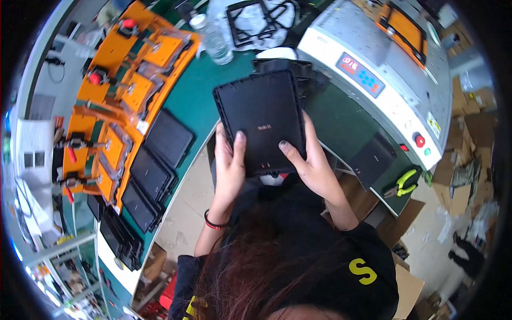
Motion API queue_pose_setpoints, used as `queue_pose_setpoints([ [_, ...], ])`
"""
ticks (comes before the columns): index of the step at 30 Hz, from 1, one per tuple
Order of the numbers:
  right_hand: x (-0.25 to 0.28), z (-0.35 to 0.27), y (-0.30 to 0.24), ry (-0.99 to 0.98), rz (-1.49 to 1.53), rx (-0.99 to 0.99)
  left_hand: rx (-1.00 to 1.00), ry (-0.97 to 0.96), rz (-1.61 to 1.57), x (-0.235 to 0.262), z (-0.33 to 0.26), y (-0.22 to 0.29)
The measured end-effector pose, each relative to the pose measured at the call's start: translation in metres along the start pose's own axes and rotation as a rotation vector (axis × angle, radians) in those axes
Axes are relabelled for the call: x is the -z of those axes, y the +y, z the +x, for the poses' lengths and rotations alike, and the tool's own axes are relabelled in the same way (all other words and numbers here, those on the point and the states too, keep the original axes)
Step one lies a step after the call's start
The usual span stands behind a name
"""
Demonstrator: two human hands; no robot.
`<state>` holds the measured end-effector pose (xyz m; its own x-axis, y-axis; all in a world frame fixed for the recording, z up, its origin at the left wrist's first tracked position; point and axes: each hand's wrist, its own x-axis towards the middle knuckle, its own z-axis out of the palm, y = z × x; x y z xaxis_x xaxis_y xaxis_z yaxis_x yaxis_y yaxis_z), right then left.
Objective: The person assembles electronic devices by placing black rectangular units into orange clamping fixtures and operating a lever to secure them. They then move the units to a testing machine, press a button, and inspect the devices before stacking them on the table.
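Between my two hands I hold a black rectangular plastic housing (260,114) with a raised, notched rim, its flat inner face turned up. My left hand (230,154) grips its left edge, thumb lying on the face and fingers behind. Around the lower right edge, my right hand (309,157) holds it the same way, thumb on top. The fingers under the panel are hidden. Just beyond it a stack of dark parts (282,65) is partly covered. To the right, a flat black panel (372,159) lies on the green bench.
At left stand orange clamp fixtures (144,85) with red-tipped handles, beside stacked black housings (152,173). A clear bottle (216,42) and black frames (256,24) are at the back. A white machine (373,69) with a control panel fills the right, near yellow-handled pliers (404,184).
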<state>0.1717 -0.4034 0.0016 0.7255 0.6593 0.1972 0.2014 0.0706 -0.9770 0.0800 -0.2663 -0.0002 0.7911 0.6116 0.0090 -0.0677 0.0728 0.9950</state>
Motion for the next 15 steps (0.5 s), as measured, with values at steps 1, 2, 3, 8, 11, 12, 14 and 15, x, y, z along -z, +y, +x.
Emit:
queue_pose_setpoints([
  [1,-0.008,0.003,0.004,-0.070,-0.056,0.002,-0.024,0.059,-0.001,0.012,0.002,0.004],
  [2,-0.016,0.006,0.007,-0.137,-0.113,0.006,-0.049,0.116,-0.003,0.024,0.003,0.008],
  [3,-0.029,0.011,0.007,-0.150,0.091,-0.150,-0.130,0.161,0.020,0.032,0.002,0.008],
  [8,-0.090,0.042,-0.006,-0.197,-0.187,0.051,-0.129,0.385,0.007,0.088,0.014,0.007],
  [11,-0.115,0.052,-0.016,-0.303,0.047,-0.162,-0.093,0.360,-0.194,0.118,0.014,0.024],
  [12,-0.122,0.056,-0.026,-0.342,0.180,-0.304,-0.115,0.330,-0.229,0.132,0.019,0.031],
  [14,-0.132,0.059,-0.032,-0.444,0.165,-0.349,-0.142,0.392,-0.378,0.149,0.022,0.043],
  [15,-0.138,0.058,-0.035,-0.469,0.156,-0.370,-0.117,0.413,-0.334,0.157,0.026,0.041],
])
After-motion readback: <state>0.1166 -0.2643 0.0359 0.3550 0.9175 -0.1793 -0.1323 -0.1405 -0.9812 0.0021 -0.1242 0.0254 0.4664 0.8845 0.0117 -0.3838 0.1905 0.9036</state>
